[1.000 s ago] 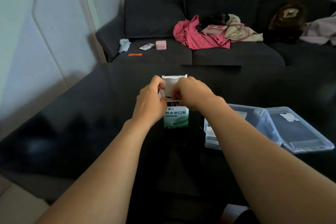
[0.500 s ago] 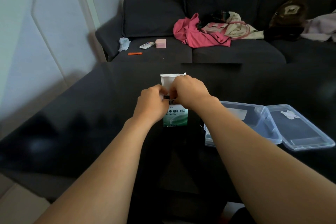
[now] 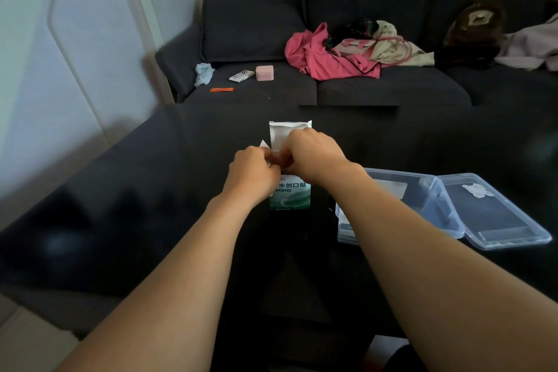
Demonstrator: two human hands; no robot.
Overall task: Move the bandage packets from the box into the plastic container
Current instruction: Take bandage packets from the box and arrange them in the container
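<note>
A small green and white bandage box (image 3: 292,197) stands upright on the black table (image 3: 151,220), its top flaps open. My left hand (image 3: 252,174) grips the box's upper left side. My right hand (image 3: 314,157) pinches a white bandage packet (image 3: 282,136) that sticks up out of the box's top. The clear plastic container (image 3: 422,199) lies open to the right of the box, with its hinged lid (image 3: 495,214) folded flat beside it. Whatever is inside the box is hidden by my hands.
A dark sofa (image 3: 332,39) stands behind the table, with pink clothing (image 3: 326,54), a bag, a pink case (image 3: 264,73) and small packets on it. A white wall runs along the left.
My left hand has slid down from the packet to the box's top. The white packet stands a little higher out of the box, still pinched by my right hand.
</note>
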